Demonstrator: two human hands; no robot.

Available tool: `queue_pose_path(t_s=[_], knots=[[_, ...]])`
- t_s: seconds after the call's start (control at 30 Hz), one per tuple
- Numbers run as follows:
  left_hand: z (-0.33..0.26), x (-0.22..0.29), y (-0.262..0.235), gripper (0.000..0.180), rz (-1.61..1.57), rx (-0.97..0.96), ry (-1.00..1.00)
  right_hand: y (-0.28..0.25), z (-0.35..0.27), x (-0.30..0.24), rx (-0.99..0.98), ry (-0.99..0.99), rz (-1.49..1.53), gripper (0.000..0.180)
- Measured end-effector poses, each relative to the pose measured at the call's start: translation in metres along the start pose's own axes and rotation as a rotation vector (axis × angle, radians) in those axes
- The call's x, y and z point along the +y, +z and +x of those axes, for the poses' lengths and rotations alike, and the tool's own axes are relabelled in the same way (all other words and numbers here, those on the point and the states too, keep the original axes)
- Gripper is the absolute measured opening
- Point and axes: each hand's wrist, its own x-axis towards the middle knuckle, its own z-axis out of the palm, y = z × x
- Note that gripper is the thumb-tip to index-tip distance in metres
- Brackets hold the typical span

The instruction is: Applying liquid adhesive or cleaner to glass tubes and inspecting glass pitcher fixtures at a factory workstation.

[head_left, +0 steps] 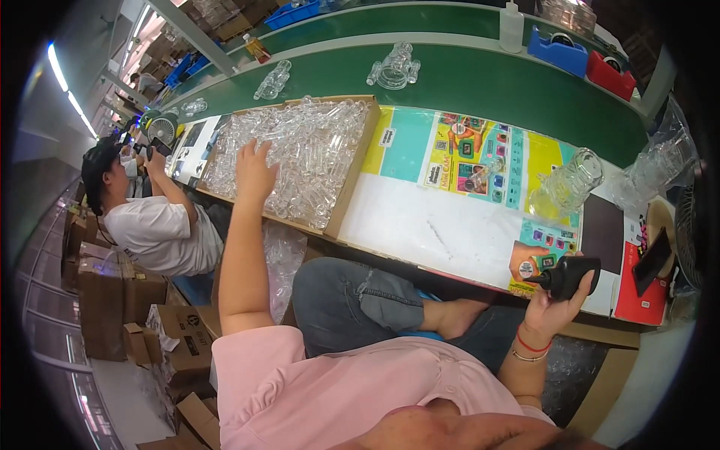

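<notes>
My left hand [255, 176] reaches over a shallow cardboard box [352, 169] filled with small clear glass tube-like pieces [307, 135]. Its fingers are spread across the pieces, and nothing shows in its grip. At the right, above the near edge of the worktop, my right hand [553, 309] is closed around a black handheld device [574, 277] with a short nozzle pointing left. The exact kind of device cannot be made out. One small clear glass piece [484, 175] lies on the printed sheet [427, 150], and a larger clear glass vessel [574, 180] stands beyond the device.
A green conveyor belt [330, 71] runs behind, carrying glass vessels [395, 67]. Blue [556, 52] and red [610, 73] tape dispensers and a white bottle [511, 28] stand at the back right. Another person [161, 225] works at left, near cardboard boxes [112, 289]. A bagged glass piece [660, 165] is at right.
</notes>
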Motion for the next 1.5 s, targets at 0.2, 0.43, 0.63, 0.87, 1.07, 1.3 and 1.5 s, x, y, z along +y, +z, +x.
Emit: queue_pose_path(t_s=[0.2, 0.43, 0.63, 0.87, 1.07, 1.3, 1.5], knots=[[-0.002, -0.018, 0.004, 0.033, -0.300, -0.157, -0.122, 0.010, -0.006, 0.001, -0.057, 0.007, -0.035, 0.038], [-0.011, 0.136, -0.071, 0.021, -1.543, 0.041, -0.161, 0.031, -0.017, -0.003, -0.043, -0.018, -0.035, 0.036], [-0.041, 0.228, -0.077, 0.018, -2.245, -0.374, -0.277, 0.043, -0.020, -0.007, -0.219, -0.035, 0.006, 0.037], [-0.061, 0.264, -0.074, 0.029, -2.326, -0.392, -0.148, 0.043, -0.019, -0.015, -0.343, -0.048, -0.027, 0.039], [-0.072, 0.251, -0.078, 0.031, -2.364, -0.406, -0.149, 0.061, -0.022, -0.003, -0.254, -0.048, -0.063, 0.042], [-0.071, 0.250, -0.069, 0.045, -2.176, -0.289, -0.211, 0.056, -0.017, 0.003, -0.319, 0.033, -0.042, 0.042], [-0.070, 0.264, -0.044, 0.050, -1.499, -0.342, 0.031, 0.055, -0.017, 0.007, -0.371, 0.041, -0.032, 0.040]])
